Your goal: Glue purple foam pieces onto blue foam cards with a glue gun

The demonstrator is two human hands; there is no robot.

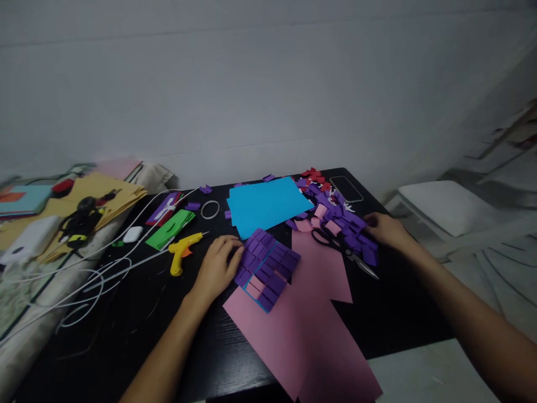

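My left hand [218,263] rests at the left edge of a blue card covered with purple folded paper pieces [260,263] and a pink one; its fingers are curled around that edge. The card lies on large pink paper sheets [312,336]. On the right, my right hand [381,228] reaches into the pile of purple pieces [352,226], fingertips at its right side; whether a piece is between them is too small to tell. Black-handled scissors [354,258] lie just below the pile, blades pointing right.
Blue sheets [268,204] lie behind the card. A yellow glue gun [180,252], green paper strips [171,229], a tape ring [210,210] and white cables are at the left. Red pieces [315,178] and a phone [346,189] sit at the back right. A white stool [436,204] stands beyond.
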